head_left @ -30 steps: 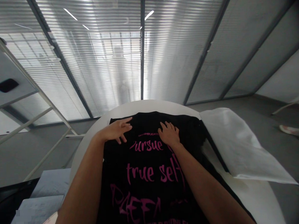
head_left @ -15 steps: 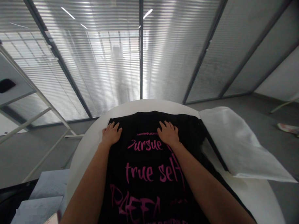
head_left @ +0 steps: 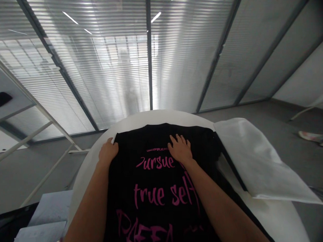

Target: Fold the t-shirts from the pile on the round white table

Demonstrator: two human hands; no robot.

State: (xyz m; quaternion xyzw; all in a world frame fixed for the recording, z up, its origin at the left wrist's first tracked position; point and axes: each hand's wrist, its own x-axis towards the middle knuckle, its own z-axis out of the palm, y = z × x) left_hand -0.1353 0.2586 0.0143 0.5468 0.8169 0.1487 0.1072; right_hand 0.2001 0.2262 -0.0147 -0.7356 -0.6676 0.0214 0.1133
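Note:
A black T-shirt (head_left: 158,191) with pink lettering lies spread on a round white table (head_left: 140,119). My left hand (head_left: 107,152) is at the shirt's far left corner, fingers curled over its edge, gripping the cloth. My right hand (head_left: 180,150) rests flat on the shirt near its far middle, fingers spread, palm down, just above the word "pursue".
A white folded cloth (head_left: 258,160) lies on the table's right side, overhanging the edge. A white metal frame (head_left: 31,104) stands at the left. Grey-blue sheets (head_left: 45,220) lie low at the left. Glass walls with blinds are behind. A shoe (head_left: 314,137) is on the floor at far right.
My left hand slid left across the shirt from its upper middle to the far left corner and curled around the edge. The right hand stayed flat in place.

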